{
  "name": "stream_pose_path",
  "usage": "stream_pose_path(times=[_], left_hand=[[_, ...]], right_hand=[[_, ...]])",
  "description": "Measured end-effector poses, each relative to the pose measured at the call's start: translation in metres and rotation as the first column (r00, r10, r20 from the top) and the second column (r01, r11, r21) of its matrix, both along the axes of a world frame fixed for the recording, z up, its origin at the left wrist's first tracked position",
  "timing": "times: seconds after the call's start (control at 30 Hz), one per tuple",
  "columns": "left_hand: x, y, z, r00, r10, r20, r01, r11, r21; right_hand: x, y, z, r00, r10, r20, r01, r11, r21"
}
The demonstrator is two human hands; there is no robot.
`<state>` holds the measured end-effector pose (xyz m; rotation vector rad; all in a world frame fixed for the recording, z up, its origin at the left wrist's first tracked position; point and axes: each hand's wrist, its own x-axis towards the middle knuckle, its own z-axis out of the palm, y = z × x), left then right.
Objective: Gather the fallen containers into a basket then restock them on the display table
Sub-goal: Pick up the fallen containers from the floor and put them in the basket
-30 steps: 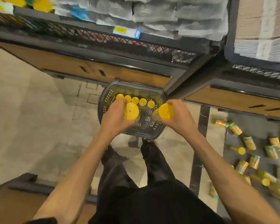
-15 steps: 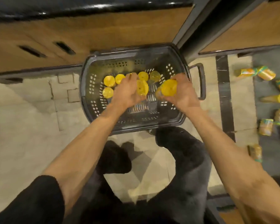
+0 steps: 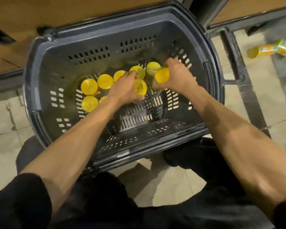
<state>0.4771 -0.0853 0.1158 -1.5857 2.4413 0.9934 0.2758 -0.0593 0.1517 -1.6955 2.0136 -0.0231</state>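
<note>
The left hand hides most of one yellow lid, and the blurred container on the floor runs off the right edge.

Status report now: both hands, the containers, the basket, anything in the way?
Left hand grips one container, right hand a second container, both inside basket. Other containers stand upright at basket's left. A fallen container lies on floor, right. No obstruction seen.

Dim, warm light leaves a sheen at twelve o'clock on the rim of the basket and shadow inside. Motion blur smears the fallen container at two o'clock; wide-angle distortion bows the edges.
</note>
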Motion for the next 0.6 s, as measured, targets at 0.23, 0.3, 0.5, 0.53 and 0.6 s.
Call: stream_pose_path(times=[0.23,0.3,0.5,0.53,0.6], left_hand=[[-0.001,-0.016,-0.035,1.000,-0.013,0.009,0.013,1.000,0.008],[-0.003,-0.017,-0.043,0.999,-0.039,0.022,0.039,0.999,-0.007],[-0.004,-0.013,-0.056,0.999,-0.021,0.043,0.023,0.998,-0.053],[-0.005,-0.013,-0.058,0.998,-0.026,0.052,0.029,0.998,-0.059],[-0.007,-0.012,-0.061,0.997,-0.040,0.072,0.046,0.996,-0.074]], right_hand=[[-0.001,-0.023,-0.038,0.999,0.009,-0.049,-0.003,0.994,0.113],[0.000,-0.021,-0.045,0.999,-0.016,-0.047,0.021,0.992,0.128],[0.002,-0.016,-0.061,0.996,-0.082,-0.029,0.085,0.990,0.115],[0.002,-0.015,-0.064,0.995,-0.094,-0.029,0.097,0.989,0.108],[0.002,-0.016,-0.068,0.994,-0.111,-0.027,0.113,0.988,0.110]])
